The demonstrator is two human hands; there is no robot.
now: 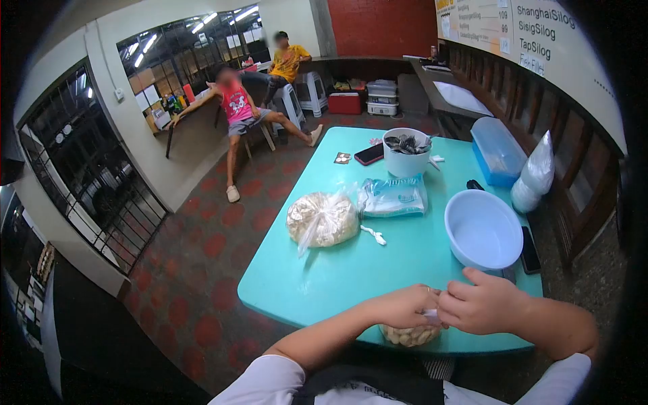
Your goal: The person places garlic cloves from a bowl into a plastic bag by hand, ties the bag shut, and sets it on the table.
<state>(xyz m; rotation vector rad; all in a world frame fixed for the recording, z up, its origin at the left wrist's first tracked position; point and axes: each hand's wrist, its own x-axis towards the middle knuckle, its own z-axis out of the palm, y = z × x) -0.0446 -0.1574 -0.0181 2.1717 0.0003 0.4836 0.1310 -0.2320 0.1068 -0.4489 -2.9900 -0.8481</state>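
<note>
At the near edge of the turquoise table, my left hand (408,306) and my right hand (480,302) meet above a clear bag of pale, rounded pieces (410,335). Fingers of both hands are closed around the gathered top of this bag, where a bit of whitish plastic shows between them. Beyond my right hand is an empty light-blue bowl (483,229). A larger tied bag of pale contents (322,220) sits to the left, with a blue-and-white plastic pack (393,196) beside it and a twisted white strip (373,235) in front.
Further back on the turquoise table (297,283) are a white bucket of utensils (406,152), a phone (369,154) and a blue lidded box (498,152). A second phone (530,251) lies at the right edge, near a wrapped stack (533,177). Two people sit beyond the table.
</note>
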